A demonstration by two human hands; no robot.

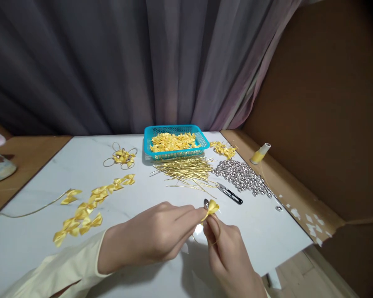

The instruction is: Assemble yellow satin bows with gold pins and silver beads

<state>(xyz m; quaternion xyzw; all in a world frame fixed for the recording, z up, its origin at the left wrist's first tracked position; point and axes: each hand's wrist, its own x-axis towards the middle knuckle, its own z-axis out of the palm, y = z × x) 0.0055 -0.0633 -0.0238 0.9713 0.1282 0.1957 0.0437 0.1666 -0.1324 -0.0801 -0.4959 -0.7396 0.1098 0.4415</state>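
Observation:
My left hand [161,231] is closed, its fingertips pinching a small yellow ribbon bow [212,206] beside a shiny silver bead [206,203]. My right hand [231,250] closes just below, thumb and finger gripping a thin gold cord [219,231] that curves in a loop over the knuckles. Both hands meet above the front of the white marbled table. How the cord joins the bow is hidden by my fingers. To the left, a line of loose yellow bows [93,196] lies on the table. Nearby rests another bow with a long cord [43,209].
A blue basket [146,142] of yellow bows stands at the back. Before it lie gold cord pieces [186,169], black thread snips [231,193] and a heap of silver beads [244,176]. Looped bow pieces [124,158] sit back left. A thread spool [260,154] stands right.

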